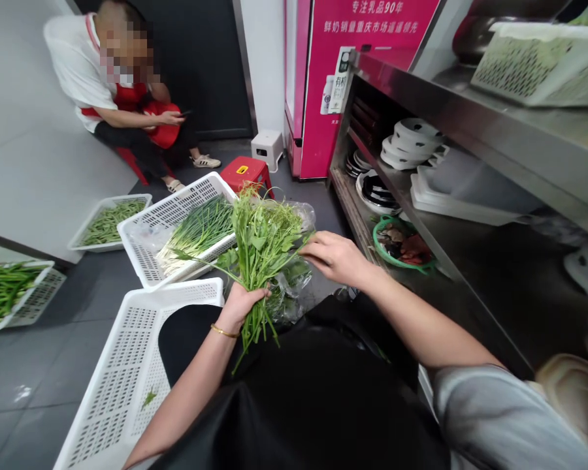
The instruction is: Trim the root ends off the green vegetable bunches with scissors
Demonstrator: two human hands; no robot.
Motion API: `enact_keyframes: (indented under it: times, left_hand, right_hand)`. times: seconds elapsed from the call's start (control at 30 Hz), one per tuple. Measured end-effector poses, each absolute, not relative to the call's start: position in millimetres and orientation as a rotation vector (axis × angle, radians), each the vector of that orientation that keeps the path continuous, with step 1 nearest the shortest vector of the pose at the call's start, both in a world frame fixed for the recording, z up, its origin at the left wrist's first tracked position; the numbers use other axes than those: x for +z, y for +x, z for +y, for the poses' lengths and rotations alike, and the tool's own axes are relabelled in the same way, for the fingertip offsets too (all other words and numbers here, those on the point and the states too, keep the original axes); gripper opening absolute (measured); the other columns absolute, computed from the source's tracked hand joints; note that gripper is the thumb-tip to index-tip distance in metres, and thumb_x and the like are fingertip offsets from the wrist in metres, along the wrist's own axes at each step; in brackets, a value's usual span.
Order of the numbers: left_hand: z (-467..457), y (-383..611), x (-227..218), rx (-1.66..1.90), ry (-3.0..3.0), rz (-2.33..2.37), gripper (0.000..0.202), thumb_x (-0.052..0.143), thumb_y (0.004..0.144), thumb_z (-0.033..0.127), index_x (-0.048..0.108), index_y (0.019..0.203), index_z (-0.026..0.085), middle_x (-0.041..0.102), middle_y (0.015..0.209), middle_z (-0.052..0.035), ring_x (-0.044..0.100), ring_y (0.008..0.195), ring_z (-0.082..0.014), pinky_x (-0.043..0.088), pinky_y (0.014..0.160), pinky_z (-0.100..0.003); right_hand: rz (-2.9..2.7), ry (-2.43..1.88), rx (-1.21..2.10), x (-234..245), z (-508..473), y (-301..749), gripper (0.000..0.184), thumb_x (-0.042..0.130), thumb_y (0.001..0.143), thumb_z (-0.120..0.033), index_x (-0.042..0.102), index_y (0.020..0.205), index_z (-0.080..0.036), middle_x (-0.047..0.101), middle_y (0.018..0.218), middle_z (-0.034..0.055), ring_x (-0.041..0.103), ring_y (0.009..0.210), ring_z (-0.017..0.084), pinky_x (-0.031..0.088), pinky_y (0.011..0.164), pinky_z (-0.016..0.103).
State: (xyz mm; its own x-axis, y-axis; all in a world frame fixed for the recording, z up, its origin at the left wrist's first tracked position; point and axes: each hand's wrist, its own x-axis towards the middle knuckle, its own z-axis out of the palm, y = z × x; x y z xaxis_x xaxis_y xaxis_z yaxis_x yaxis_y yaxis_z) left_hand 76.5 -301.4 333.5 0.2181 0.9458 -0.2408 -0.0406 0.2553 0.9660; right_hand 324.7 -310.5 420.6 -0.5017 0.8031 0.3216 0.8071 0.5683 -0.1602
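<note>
My left hand [249, 301] is closed round the lower stems of a bunch of pea shoots [259, 241], leafy tops and thin tendrils upward. At the bunch's right edge, the fingertips of my right hand [330, 256] are pinched together on a shoot. Below and behind the bunch lies a clear plastic bag [294, 287] with more greens in it, partly hidden. A white perforated basket [112, 365] stands at my left, with a small leaf sprig [149, 397] on its bottom.
Ahead, another white basket [142, 245] holds scallions [200, 232]. Green beans [112, 220] and long green vegetables [4, 290] fill baskets at left. A red stool [247, 173] stands ahead; a seated person [112, 98] holds a phone. Steel shelving [470, 130] borders my right.
</note>
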Motion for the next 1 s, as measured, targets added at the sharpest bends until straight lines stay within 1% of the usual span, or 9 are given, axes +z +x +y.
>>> enact_keyframes:
  times: [0.17,0.3,0.43,0.5,0.6,0.63,0.7,0.8,1.0]
  left_hand:
    - [-309.2,74.6,342.5,0.923,1.052,1.085,0.024,0.078,0.055,0.016,0.065,0.075,0.012,0.068,0.071,-0.0037,0.061,0.062,-0.0161,0.05,0.063,-0.027]
    - [-311.6,67.0,338.3,0.949,1.02,1.012,0.029,0.081,0.056,0.021,0.063,0.078,0.015,0.066,0.07,-0.0016,0.059,0.059,-0.0146,0.049,0.06,-0.027]
    - [-311.6,68.7,333.3,0.915,0.95,1.001,0.028,0.078,0.063,0.035,0.062,0.073,0.015,0.064,0.062,-0.0024,0.056,0.052,-0.0144,0.044,0.049,-0.025]
    - [-311.3,73.1,333.3,0.897,0.893,1.017,0.029,0.074,0.067,0.041,0.062,0.073,0.015,0.063,0.06,-0.0028,0.056,0.049,-0.0146,0.042,0.045,-0.025]
    - [-311.2,79.4,334.4,0.907,0.851,1.047,0.028,0.075,0.067,0.039,0.062,0.075,0.016,0.064,0.06,-0.0019,0.057,0.048,-0.0144,0.043,0.044,-0.025]
    - [-311.3,80.8,334.7,0.905,0.857,1.054,0.027,0.075,0.066,0.038,0.062,0.074,0.015,0.064,0.06,-0.0017,0.056,0.047,-0.0142,0.043,0.044,-0.025]
    - [-312.0,82.3,335.0,0.893,0.88,1.066,0.027,0.075,0.066,0.037,0.062,0.071,0.015,0.063,0.059,-0.0019,0.056,0.047,-0.0137,0.043,0.044,-0.025]
    - [-313.6,82.0,335.9,0.889,0.918,1.07,0.026,0.075,0.067,0.038,0.062,0.068,0.015,0.062,0.057,-0.0019,0.055,0.046,-0.0136,0.042,0.043,-0.025]
    - [-316.9,78.7,338.0,0.866,1.008,1.046,0.027,0.074,0.069,0.039,0.059,0.066,0.016,0.059,0.055,-0.0006,0.053,0.046,-0.0129,0.042,0.045,-0.024]
  right_hand:
    - [-2.522,-1.226,-0.225,411.4,-280.1,295.1,0.023,0.049,0.091,-0.03,0.063,0.102,-0.014,0.059,0.097,0.0124,0.047,0.093,0.024,0.033,0.082,0.036]
    - [-2.542,-1.223,-0.21,390.2,-285.1,303.1,0.023,0.044,0.093,-0.025,0.065,0.093,-0.016,0.058,0.083,0.0083,0.045,0.083,0.02,0.031,0.085,0.036]
    - [-2.516,-1.197,-0.249,387.5,-295.9,313.1,0.025,0.041,0.093,-0.023,0.066,0.092,-0.018,0.059,0.082,0.0074,0.045,0.082,0.02,0.03,0.091,0.037]
    - [-2.547,-1.178,-0.28,394.8,-296.6,316.6,0.025,0.043,0.093,-0.028,0.066,0.092,-0.017,0.059,0.084,0.0077,0.046,0.084,0.02,0.029,0.093,0.038]
    - [-2.536,-1.135,-0.256,410.8,-295.2,315.7,0.032,0.049,0.09,-0.044,0.066,0.094,-0.017,0.06,0.089,0.0087,0.048,0.088,0.022,0.031,0.092,0.039]
    - [-2.492,-1.135,-0.234,415.6,-294.6,312.7,0.034,0.049,0.09,-0.045,0.065,0.097,-0.017,0.06,0.093,0.0093,0.049,0.09,0.022,0.032,0.091,0.039]
    - [-2.419,-1.123,-0.206,421.3,-292.7,302.2,0.029,0.045,0.093,-0.038,0.064,0.102,-0.018,0.06,0.098,0.0098,0.048,0.096,0.022,0.033,0.088,0.037]
    - [-2.498,-1.058,-0.239,418.0,-286.7,282.1,0.028,0.038,0.095,-0.023,0.066,0.097,-0.018,0.061,0.095,0.0095,0.047,0.1,0.022,0.032,0.085,0.036]
    - [-2.607,-1.063,-0.259,402.0,-274.4,269.5,0.026,0.042,0.094,-0.027,0.067,0.096,-0.017,0.059,0.089,0.0088,0.046,0.09,0.022,0.03,0.079,0.034]
